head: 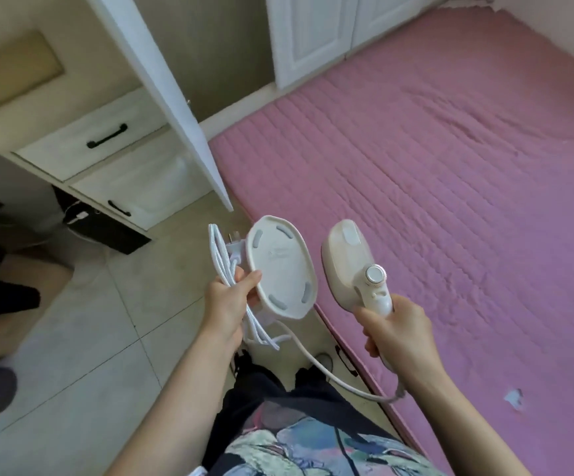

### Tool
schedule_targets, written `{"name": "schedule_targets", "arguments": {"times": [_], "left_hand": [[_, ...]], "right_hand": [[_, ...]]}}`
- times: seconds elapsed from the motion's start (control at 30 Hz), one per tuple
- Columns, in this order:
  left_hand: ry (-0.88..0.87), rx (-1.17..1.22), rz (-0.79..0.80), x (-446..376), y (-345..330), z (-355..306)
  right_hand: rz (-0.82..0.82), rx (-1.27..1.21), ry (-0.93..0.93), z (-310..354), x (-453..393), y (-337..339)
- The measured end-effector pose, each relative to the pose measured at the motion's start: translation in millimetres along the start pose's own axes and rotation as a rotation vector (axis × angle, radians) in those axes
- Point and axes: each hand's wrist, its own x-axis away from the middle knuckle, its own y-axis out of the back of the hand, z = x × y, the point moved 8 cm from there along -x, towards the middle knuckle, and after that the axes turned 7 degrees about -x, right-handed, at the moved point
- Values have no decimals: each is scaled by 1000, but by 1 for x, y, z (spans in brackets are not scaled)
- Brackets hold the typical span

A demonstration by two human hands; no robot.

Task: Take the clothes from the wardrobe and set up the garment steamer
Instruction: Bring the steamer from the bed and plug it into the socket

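Beside a pink mattress (pixel 450 166), the right hand (pixel 395 331) grips the steamer (pixel 351 266); the left hand (pixel 225 304) clasps its base (pixel 280 266) and cord (pixel 223 262).

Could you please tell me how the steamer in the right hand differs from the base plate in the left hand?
The steamer is bulky, with a handle and dial; the base plate is a flat oval with grey pads. The right hand grips only the steamer, while the left hand also holds the coiled cord. Both are off-white.

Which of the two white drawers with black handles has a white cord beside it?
The lower white drawer, nearer the floor. A white cord hangs left of it; the upper drawer has none.
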Motion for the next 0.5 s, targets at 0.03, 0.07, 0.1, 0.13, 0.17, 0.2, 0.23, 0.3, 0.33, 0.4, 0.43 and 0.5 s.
{"name": "schedule_targets", "arguments": {"times": [0.03,0.07,0.1,0.13,0.17,0.2,0.23,0.3,0.33,0.4,0.43,0.5], "left_hand": [[11,30,-30,1,12,2],[19,51,-59,2,25,5],[25,74,-91,2,37,7],[31,92,-116,2,50,9],[36,110,-132,2,61,12],[42,126,-149,1,73,14],[45,140,-170,0,86,16],[59,182,-211,-2,115,20],[65,207,-231,-4,130,22],[72,262,-264,-7,161,24],[75,288,-281,-8,176,24],[81,331,-313,-12,208,23]], "right_hand": [[14,30,15,6,1,-8],[30,57,31,13,2,-17],[48,77,47,20,3,-27],[68,95,64,27,4,-38],[88,114,81,34,5,-49],[104,134,97,41,7,-59],[120,152,115,49,9,-71],[155,175,140,64,15,-95],[172,184,149,71,18,-108],[197,197,164,85,27,-135],[206,202,173,93,32,-149],[224,206,190,109,43,-177]]}}
